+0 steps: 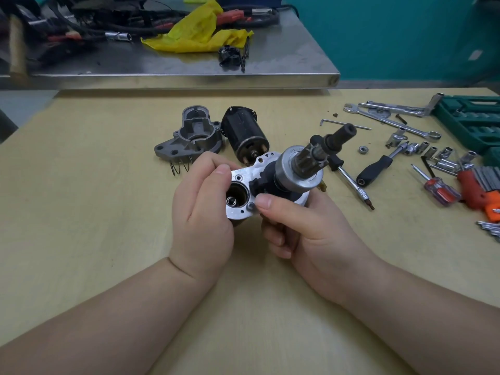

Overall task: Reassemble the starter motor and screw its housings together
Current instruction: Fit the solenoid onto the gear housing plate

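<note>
Two hands held the starter motor's silver housing above the bench, just nearer the person than the grey nose housing. The left hand curled round the housing's left edge, thumb laid along its upper rim beside an open round bore. The right hand gripped it from below and the right, thumb tip pressed on the flat face next to a small screw head. From that housing a drive assembly with a toothed pinion and dark shaft stuck up and away to the right.

Beside the nose housing, on its right and touching or nearly so, lay the black motor body. A coil spring rested at the nose housing's near edge. Well to the right of the nose housing were a black-handled driver, sockets, a spanner, a hex key, a nut and a red-handled screwdriver. Beyond it, a steel shelf carried a yellow bag and cables.
</note>
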